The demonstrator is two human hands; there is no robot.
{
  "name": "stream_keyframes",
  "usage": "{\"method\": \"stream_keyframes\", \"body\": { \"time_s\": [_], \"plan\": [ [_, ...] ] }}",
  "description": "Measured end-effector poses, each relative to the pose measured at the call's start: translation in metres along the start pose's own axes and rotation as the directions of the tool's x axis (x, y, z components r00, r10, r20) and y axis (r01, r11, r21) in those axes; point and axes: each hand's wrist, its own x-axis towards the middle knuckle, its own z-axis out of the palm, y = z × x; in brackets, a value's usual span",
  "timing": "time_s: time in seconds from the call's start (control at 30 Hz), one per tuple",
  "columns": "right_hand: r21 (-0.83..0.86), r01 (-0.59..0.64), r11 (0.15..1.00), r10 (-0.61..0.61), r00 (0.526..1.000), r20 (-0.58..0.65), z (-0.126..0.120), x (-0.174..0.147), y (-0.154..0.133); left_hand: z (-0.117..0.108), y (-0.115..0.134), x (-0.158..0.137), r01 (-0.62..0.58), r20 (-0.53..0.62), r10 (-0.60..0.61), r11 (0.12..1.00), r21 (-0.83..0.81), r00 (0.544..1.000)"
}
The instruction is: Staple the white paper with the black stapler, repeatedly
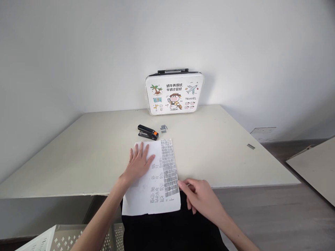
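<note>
Printed paper (154, 184) lies on the table, its lower end hanging past the front edge above my lap. Dense dark print runs along its right side, and a small step at the bottom edge suggests more than one layer. My left hand (138, 162) rests flat on the upper left of the paper, fingers spread. At the right edge, my right hand (200, 195) has its fingers curled and seems to pinch the paper's border; the fingertips beneath are partly hidden. Just beyond the paper sits a black stapler (148, 132) with an orange patch, beside several strips of staples (163, 128).
A white case (174, 94) with cartoon prints and a black handle leans against the wall at the table's back. One more staple strip (250, 146) lies near the table's right edge. White perforated baskets (62, 237) stand below at the left. Another pale surface (316, 167) is at far right.
</note>
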Motion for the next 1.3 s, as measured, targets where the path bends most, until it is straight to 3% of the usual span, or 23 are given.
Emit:
{"method": "stream_keyframes", "body": {
  "time_s": [0.1,0.2,0.37,0.5,0.67,0.77,0.9,1.03,1.13,1.3],
  "plan": [
    [-0.138,0.038,0.990,-0.058,0.989,-0.140,-0.031,0.010,0.006,-0.002,-0.001,0.004,-0.012,0.015,0.012,1.000,0.002,1.000],
    [-0.153,0.079,0.985,-0.113,0.966,-0.234,-0.068,0.026,0.018,-0.010,0.000,0.011,-0.035,0.025,0.034,0.999,0.009,0.999],
    [-0.086,0.091,0.992,-0.116,0.928,-0.355,-0.111,0.047,0.041,-0.032,0.004,0.036,-0.082,-0.213,0.091,0.995,0.053,0.973],
    [-0.081,0.124,0.989,-0.144,0.928,-0.343,-0.115,0.051,0.048,-0.057,0.001,0.077,-0.085,-0.284,0.110,0.991,0.100,0.952],
    [-0.170,0.146,0.975,-0.194,0.931,-0.310,-0.113,0.050,0.049,-0.079,-0.014,0.123,-0.193,-0.103,0.214,0.964,0.183,0.971],
    [-0.156,0.141,0.978,-0.185,0.931,-0.314,-0.113,0.050,0.049,-0.083,-0.022,0.132,-0.173,-0.082,0.190,0.969,0.175,0.978],
    [-0.152,0.141,0.978,-0.182,0.935,-0.304,-0.113,0.049,0.047,-0.092,-0.021,0.126,-0.130,-0.137,0.151,0.980,0.148,0.979],
    [-0.121,0.138,0.983,-0.169,0.934,-0.314,-0.113,0.049,0.046,-0.111,0.004,0.109,-0.141,-0.222,0.162,0.984,0.107,0.961],
    [-0.060,0.156,0.986,-0.167,0.917,-0.362,-0.113,0.050,0.047,-0.120,0.044,0.090,-0.275,-0.253,0.264,0.962,-0.006,0.931],
    [0.010,0.211,0.978,-0.174,0.830,-0.530,-0.114,0.054,0.051,-0.101,0.124,0.054,-0.447,-0.146,0.435,0.892,-0.068,0.889]
  ]
}}
